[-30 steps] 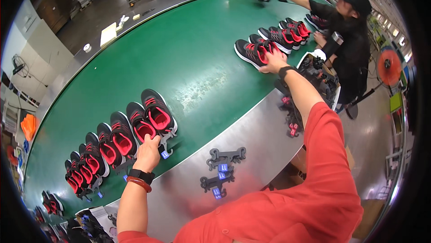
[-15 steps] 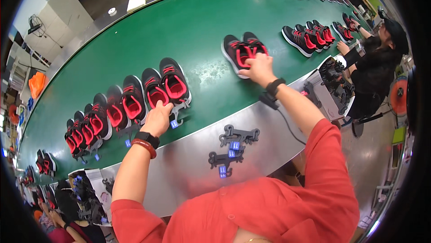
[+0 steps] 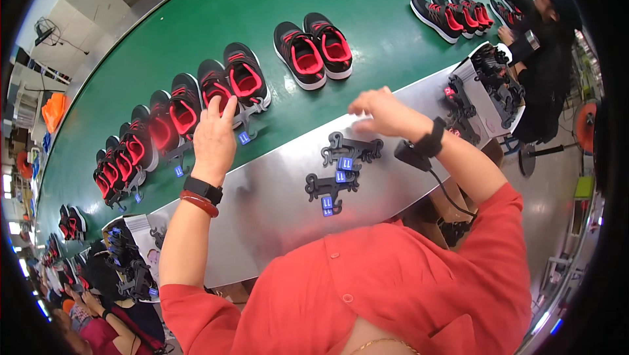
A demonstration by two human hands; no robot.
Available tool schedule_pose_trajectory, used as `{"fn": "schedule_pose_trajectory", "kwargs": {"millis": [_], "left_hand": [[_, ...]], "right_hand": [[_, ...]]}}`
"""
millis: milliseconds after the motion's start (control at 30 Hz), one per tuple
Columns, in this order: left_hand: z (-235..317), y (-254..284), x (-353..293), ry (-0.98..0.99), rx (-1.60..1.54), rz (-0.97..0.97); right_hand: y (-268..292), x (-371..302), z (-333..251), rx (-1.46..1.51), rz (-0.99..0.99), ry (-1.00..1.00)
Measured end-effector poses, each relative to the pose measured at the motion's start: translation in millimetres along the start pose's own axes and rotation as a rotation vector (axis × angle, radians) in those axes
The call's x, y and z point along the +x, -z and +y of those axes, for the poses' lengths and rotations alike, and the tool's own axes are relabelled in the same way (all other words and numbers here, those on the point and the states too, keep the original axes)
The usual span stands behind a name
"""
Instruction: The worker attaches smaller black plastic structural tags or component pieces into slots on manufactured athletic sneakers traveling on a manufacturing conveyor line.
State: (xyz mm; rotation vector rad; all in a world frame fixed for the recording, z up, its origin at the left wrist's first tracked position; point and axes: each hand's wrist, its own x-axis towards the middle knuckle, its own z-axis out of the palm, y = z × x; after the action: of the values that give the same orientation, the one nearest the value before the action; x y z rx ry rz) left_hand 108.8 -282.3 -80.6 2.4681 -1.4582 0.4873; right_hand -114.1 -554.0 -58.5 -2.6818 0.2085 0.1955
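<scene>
A pair of black-and-red sneakers (image 3: 285, 39) stands side by side on the green table, toes pointing away from me. To their left, another black sneaker pair (image 3: 244, 60) has a dark plastic shoe hanger (image 3: 247, 116) with a blue tag at its heels. My left hand (image 3: 216, 138) is at those heels, fingers stretched out and slightly apart. Over the metal front edge, below the free-standing pair, my right hand (image 3: 388, 115) hovers with nothing in it, fingers loosely bent and apart. Under it lie several black shoe hangers (image 3: 352, 149) with blue tags.
More sneakers (image 3: 134, 142) stand in a row at left, with others (image 3: 438, 17) at right. A black corded device (image 3: 413, 156) lies on the metal ledge (image 3: 262, 237). Boxes of hangers stand left (image 3: 145, 229) and right (image 3: 470, 68). A co-worker (image 3: 547, 60) is at far right.
My right hand has let go of the sneaker pair, which now stands farther left, and has drawn back toward the hangers. My left hand's fingers have straightened at the neighbouring pair.
</scene>
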Motion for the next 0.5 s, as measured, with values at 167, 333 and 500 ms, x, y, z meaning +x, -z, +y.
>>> {"fn": "schedule_pose_trajectory", "kwargs": {"millis": [167,333,500], "left_hand": [[55,-22,39,-0.018,-0.374,-0.023],[79,-68,71,0.017,-0.595,-0.073],[73,-92,85,0.037,-0.663,-0.158]], "right_hand": [[-17,-28,3,-0.004,-0.213,-0.032],[-19,-24,6,0.141,-0.169,-0.047],[-17,-14,12,0.479,-0.174,-0.185]]}}
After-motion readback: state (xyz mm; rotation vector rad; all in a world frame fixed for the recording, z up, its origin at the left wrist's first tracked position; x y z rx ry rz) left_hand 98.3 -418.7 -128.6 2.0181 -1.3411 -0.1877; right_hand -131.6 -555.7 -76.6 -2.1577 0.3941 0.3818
